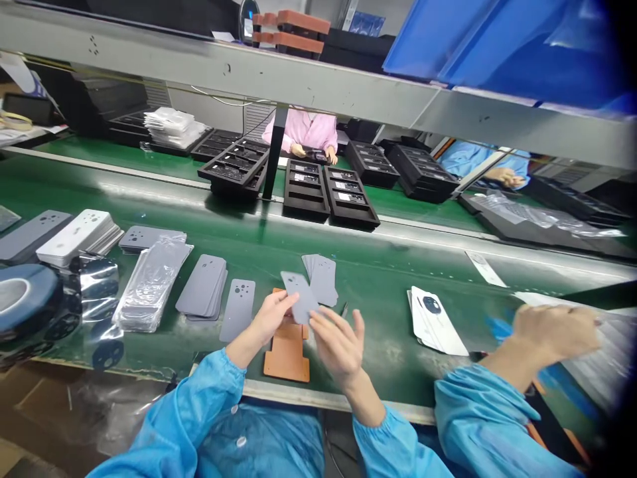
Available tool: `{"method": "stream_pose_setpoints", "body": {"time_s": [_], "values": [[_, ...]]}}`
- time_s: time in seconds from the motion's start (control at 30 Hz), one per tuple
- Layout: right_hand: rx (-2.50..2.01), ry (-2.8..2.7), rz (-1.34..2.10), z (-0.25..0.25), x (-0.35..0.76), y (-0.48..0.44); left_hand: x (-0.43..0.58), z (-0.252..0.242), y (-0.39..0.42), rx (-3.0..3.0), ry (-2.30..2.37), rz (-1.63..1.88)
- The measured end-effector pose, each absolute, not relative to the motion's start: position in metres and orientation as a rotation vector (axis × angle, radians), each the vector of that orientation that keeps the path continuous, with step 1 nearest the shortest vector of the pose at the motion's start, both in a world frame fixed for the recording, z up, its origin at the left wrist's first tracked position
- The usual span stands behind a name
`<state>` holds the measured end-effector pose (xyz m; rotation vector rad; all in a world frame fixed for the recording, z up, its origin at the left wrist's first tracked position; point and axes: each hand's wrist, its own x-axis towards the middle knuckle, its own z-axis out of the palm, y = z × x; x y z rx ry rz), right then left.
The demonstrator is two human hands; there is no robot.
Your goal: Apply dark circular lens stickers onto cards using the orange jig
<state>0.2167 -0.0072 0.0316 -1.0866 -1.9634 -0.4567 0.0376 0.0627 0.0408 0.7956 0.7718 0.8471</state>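
Observation:
My left hand (273, 317) pinches a grey phone back cover (300, 299) with camera holes at its upper end, holding it tilted above the bench. Close to the cover's lower right edge is my right hand (341, 342), its fingers and thumb apart; whether a fingertip touches the cover I cannot tell. Under the cover lies an orange fixture plate (287, 355), partly hidden. Left of it rests a single grey back cover (239, 309), then a stack of grey back covers (202, 285). A fanned pile of grey back covers (323, 275) lies just beyond my hands.
On the left are plastic-wrapped covers (153, 282), white covers (74, 236) and a film roll (27, 299). White covers with a dark camera ring (435, 322) lie right. A co-worker's blurred hand (552, 332) is beside them. Black trays (351, 196) stand behind, below a shelf beam (199, 63).

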Motion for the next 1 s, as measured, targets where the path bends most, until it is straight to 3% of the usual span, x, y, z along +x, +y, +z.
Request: {"method": "stream_pose_setpoints", "body": {"time_s": [0.13, 0.33, 0.57, 0.8, 1.0], "values": [[-1.0, -2.077, -0.197, 0.023, 0.206, -0.024, 0.026, 0.029, 0.054, 0.827, 0.781, 0.873], [-1.277, -1.87, 0.014, 0.021, 0.218, -0.011, 0.012, 0.012, 0.032, 0.98, 0.84, 0.701], [-1.441, -2.062, 0.3, 0.031, 0.208, 0.006, 0.006, 0.015, 0.02, 1.282, 0.946, 0.651], [-1.438, -2.172, 0.223, 0.019, 0.208, 0.018, -0.001, 0.003, -0.002, 2.119, 1.37, 0.791], [-1.486, -2.258, 0.203, 0.015, 0.206, 0.021, 0.002, -0.015, -0.035, 2.499, 1.347, 0.535]]}}
